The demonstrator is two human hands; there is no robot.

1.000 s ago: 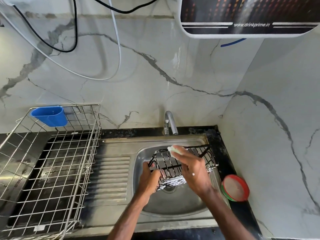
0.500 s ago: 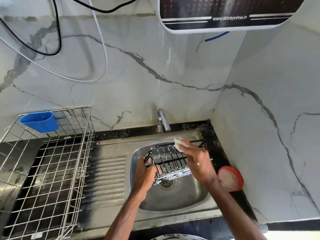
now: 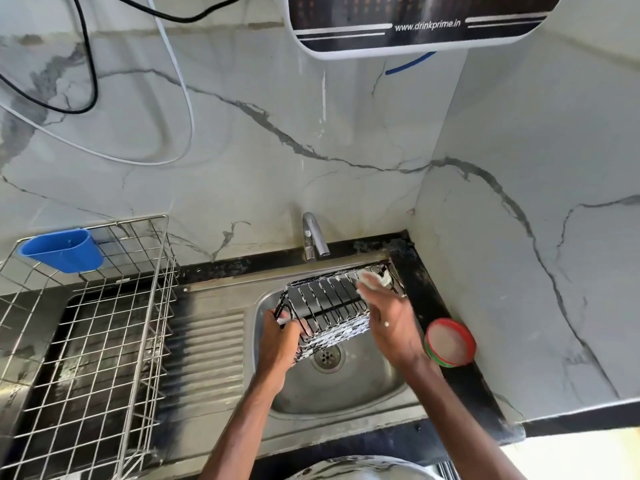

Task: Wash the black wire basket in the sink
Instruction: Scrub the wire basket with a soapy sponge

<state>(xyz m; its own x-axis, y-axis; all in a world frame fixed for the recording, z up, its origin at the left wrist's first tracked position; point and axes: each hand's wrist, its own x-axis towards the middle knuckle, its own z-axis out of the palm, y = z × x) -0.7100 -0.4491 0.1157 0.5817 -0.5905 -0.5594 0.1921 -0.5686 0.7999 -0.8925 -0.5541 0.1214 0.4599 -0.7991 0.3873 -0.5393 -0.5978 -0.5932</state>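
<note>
At your far left a steel wire dish rack [image 3: 86, 323] stands on the dark counter, with a blue plastic cup [image 3: 62, 249] hooked on its back left corner. Just right of the rack lies the ridged drainboard [image 3: 207, 341] of the steel sink [image 3: 346, 396]. Your left hand [image 3: 280, 344] grips the left end of the black wire basket [image 3: 332, 306], fingers curled tight round its wires. You hold the basket tilted above the sink bowl, over the drain [image 3: 327, 356], and it is streaked with white foam. The tap [image 3: 313, 237] stands behind it at the back edge of the sink. Your right hand [image 3: 391, 320] reaches over the basket's right half, its fingers closed on a white soapy pad [image 3: 375, 277] that touches the far right rim; the fingertips are blurred. Further right, a round red-rimmed container [image 3: 449, 342] sits on the black counter beside the sink, close to the marble side wall.
</note>
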